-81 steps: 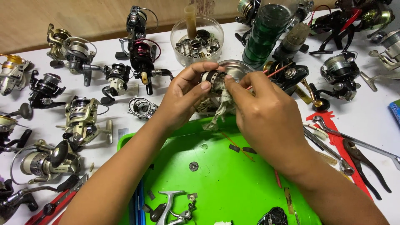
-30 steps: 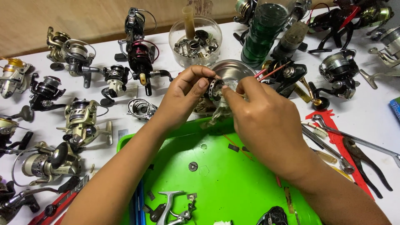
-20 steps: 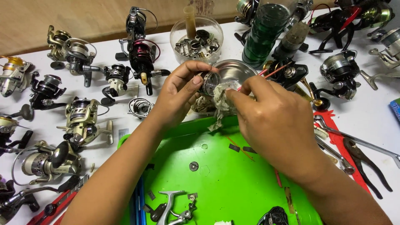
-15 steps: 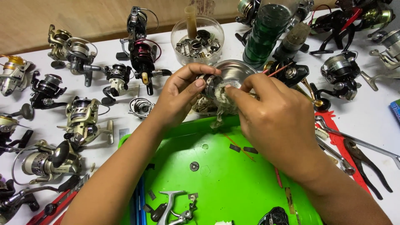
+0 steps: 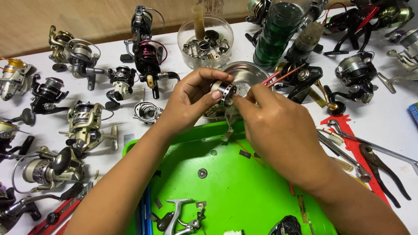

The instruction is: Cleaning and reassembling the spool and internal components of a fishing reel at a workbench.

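Your left hand (image 5: 189, 102) fingers grasp the small silver metal spool (image 5: 224, 92) while your right hand (image 5: 278, 130) fingers pinch its near edge above the green plastic tray (image 5: 235, 182).

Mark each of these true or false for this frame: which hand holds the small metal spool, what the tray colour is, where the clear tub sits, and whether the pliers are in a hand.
1. The left hand pinches a small silver spool. True.
2. The right hand rests flat on the table, away from the spool. False: its fingertips meet the spool, above the tray's far edge.
3. The tray under the hands is green. True.
4. The clear tub of small metal parts stands inside the tray. False: it stands on the white table, beyond the tray.
5. The pliers are held in a hand. False: they lie on the table, at right.
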